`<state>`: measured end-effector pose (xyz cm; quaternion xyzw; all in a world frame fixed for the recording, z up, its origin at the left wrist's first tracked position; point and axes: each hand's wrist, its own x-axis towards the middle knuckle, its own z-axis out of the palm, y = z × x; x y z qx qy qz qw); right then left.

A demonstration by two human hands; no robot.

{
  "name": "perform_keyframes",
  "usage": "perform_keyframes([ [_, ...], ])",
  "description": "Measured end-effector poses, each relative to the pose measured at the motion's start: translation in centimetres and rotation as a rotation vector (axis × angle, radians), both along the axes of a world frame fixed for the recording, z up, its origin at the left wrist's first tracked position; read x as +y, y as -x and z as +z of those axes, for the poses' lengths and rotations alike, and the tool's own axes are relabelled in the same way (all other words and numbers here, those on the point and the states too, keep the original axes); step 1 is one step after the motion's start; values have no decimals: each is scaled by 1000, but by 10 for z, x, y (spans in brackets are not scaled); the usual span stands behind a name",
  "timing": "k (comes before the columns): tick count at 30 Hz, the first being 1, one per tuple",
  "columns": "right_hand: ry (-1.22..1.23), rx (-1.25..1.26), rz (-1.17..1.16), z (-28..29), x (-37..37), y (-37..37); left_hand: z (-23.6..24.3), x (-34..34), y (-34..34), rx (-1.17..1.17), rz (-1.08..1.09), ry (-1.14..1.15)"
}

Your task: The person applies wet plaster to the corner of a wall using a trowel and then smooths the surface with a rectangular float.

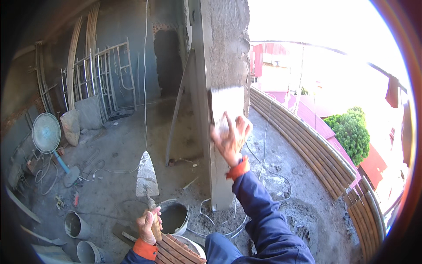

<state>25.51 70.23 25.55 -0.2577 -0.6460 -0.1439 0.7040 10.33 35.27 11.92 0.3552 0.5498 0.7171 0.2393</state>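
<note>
My left hand (pixel 148 225) is closed around the wooden handle of a pointed trowel (pixel 147 176), its grey-smeared blade standing up and away from me. My right hand (pixel 232 138) reaches up to the plastered column (pixel 226 53) and grips a flat rectangular plastering float (pixel 228 103) against its face. Glare whitens the float, and its handle is hidden by my fingers. A straight board (pixel 202 88) runs upright along the column's left edge. Wet-looking grey plaster covers the column. Below my left hand are a bucket (pixel 187 220) of grey mix and some stacked reddish-brown bricks (pixel 180 251).
A slanted prop (pixel 178 108) leans against the board. White cable (pixel 288 189) loops across the floor beside a heap of mortar (pixel 303 220). Bamboo railing (pixel 307 147) borders the right side. A fan (pixel 46 132), metal scaffold frames (pixel 103 79) and grey pails (pixel 77 225) stand left.
</note>
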Motion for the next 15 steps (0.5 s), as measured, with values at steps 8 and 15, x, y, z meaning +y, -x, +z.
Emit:
perform_keyframes([
  [8,-322,40,-69,181,30,3,-7,7,4,7,20,24],
  [15,-151,205,-93,158,33,-1,-2,-1,7,-47,90,30],
])
